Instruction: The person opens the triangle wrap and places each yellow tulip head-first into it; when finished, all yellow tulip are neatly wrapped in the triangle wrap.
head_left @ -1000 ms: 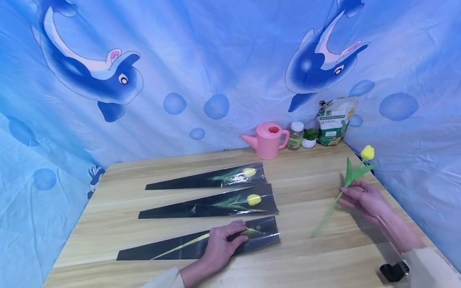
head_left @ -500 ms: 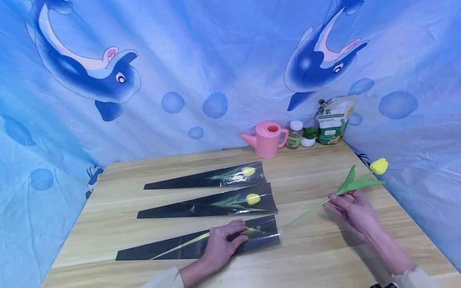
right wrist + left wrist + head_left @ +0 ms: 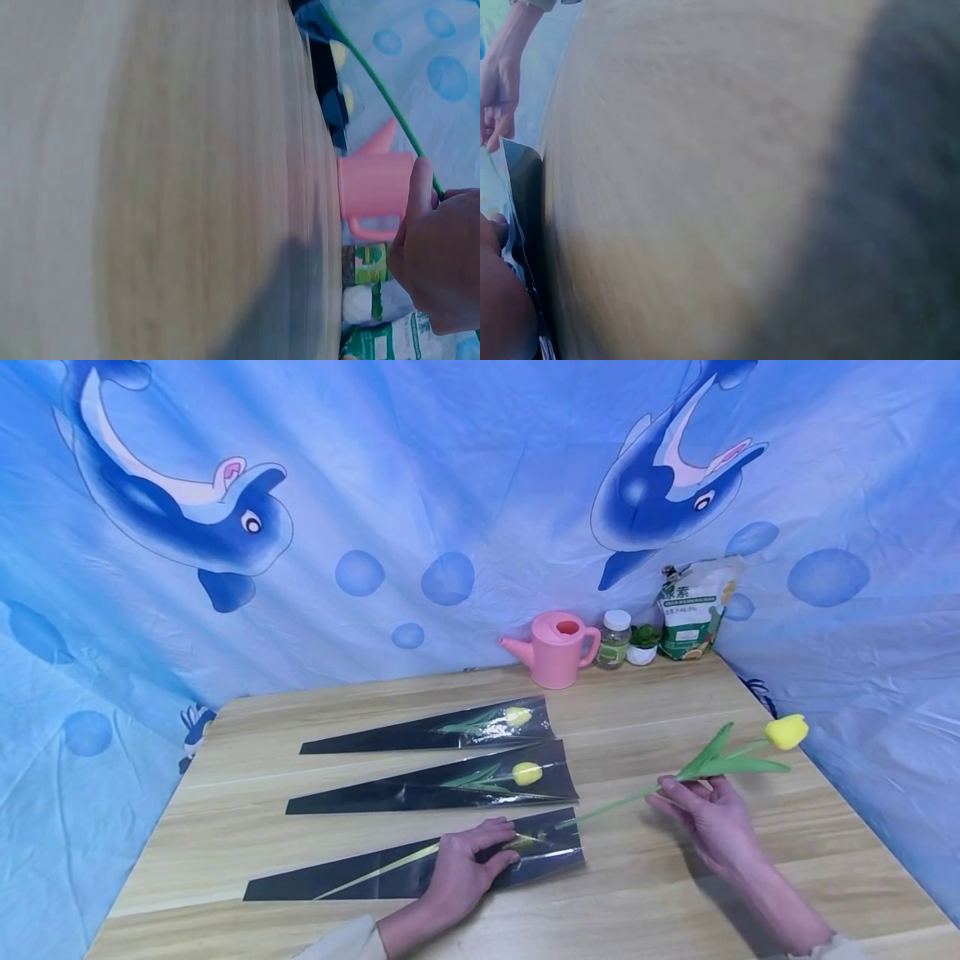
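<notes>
My right hand (image 3: pixel 708 818) pinches the green stem of a yellow tulip (image 3: pixel 786 732), whose head points right. The stem's tip overlaps the wide end of the nearest black flower sleeve (image 3: pixel 405 868); I cannot tell if it is inside or above. My left hand (image 3: pixel 465 868) rests on that sleeve near its wide end, fingers and thumb apart. In the left wrist view, the sleeve (image 3: pixel 526 180) appears edge-on, its clear front standing slightly off the black back. The right wrist view shows the tulip stem (image 3: pixel 382 86) passing between thumb and fingers.
Two more black sleeves, a middle one (image 3: pixel 420 793) and a far one (image 3: pixel 390 742), each contain a yellow tulip. At the table's back stand a pink watering can (image 3: pixel 555 652), a lidded jar (image 3: pixel 614 643), a small potted plant (image 3: pixel 642 646) and a printed bag (image 3: pixel 692 614).
My right hand has moved left and toward me, tilting the tulip flatter and bringing its stem tip to the nearest sleeve's wide end. My left hand has stayed in place.
</notes>
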The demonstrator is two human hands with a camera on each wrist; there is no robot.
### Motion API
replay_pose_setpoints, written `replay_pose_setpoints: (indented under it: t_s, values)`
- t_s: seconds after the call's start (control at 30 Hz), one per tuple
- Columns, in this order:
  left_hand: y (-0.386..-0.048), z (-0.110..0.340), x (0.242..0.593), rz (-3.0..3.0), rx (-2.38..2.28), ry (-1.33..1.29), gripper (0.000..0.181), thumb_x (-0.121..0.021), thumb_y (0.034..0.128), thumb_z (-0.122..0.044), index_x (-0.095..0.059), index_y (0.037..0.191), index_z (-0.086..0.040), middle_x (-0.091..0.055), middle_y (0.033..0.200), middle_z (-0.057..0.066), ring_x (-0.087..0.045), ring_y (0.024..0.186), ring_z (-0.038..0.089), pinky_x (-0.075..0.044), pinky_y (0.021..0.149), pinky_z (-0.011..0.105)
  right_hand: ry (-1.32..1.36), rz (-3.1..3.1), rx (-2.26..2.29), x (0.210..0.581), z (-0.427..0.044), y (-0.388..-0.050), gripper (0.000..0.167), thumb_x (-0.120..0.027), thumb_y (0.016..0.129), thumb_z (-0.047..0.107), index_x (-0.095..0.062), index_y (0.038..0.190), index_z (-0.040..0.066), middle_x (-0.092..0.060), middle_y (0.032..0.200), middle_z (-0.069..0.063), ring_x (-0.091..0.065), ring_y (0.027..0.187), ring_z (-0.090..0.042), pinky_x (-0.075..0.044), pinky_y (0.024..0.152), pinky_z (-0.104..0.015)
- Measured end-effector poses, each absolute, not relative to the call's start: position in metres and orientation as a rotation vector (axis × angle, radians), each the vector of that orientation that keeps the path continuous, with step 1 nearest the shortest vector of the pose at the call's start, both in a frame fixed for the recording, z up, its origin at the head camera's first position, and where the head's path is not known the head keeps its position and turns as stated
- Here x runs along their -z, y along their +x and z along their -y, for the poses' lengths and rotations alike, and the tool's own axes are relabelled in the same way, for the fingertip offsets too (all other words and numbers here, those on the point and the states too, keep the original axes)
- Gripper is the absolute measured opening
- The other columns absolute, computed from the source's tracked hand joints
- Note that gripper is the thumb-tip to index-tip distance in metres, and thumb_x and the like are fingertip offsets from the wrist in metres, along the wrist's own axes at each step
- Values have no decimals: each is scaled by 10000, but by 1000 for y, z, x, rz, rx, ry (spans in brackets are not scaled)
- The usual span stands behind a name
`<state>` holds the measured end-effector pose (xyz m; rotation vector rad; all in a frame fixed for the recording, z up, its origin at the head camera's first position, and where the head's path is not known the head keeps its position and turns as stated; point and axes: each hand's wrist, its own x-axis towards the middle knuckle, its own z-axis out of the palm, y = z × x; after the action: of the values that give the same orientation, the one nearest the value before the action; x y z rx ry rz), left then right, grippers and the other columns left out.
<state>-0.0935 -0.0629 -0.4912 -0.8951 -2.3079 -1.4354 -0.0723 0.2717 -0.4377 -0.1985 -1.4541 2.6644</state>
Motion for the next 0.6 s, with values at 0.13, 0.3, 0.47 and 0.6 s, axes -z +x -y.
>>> replay_pose_setpoints:
  t_s: [0.13,0.3,0.47,0.6]
  values:
    - [-94,63,492,2295,1438,-904,308,-880,688,8,-779,977,-19,-748,1028,117,-714,1003,255,-560,894,449,-236,1445,-2641,437,-264,-71,317,-583,956,-110,-389,1144,55,-638,954,-84,-699,937,-181,-548,912,-374]
    - [-93,62,492,2301,1448,-900,315,-879,688,13,-780,984,-24,-748,1030,115,-714,1003,250,-558,898,451,-290,1466,-2613,440,-255,-69,330,-588,957,-100,-364,1145,53,-617,969,-79,-688,959,-170,-538,931,-373]
    - [-93,61,491,2305,1455,-893,311,-878,687,17,-778,980,-17,-748,1027,122,-713,1005,256,-556,903,452,-348,1499,-2584,445,-242,-68,361,-599,940,-116,-358,1166,30,-630,977,-80,-689,967,-193,-544,923,-376]
    - [-92,60,491,2314,1455,-885,302,-875,694,12,-777,979,-12,-747,1029,125,-712,1007,259,-555,906,450,-402,1531,-2563,446,-233,-68,384,-616,925,-118,-370,1167,49,-634,966,-61,-689,972,-190,-547,919,-377]
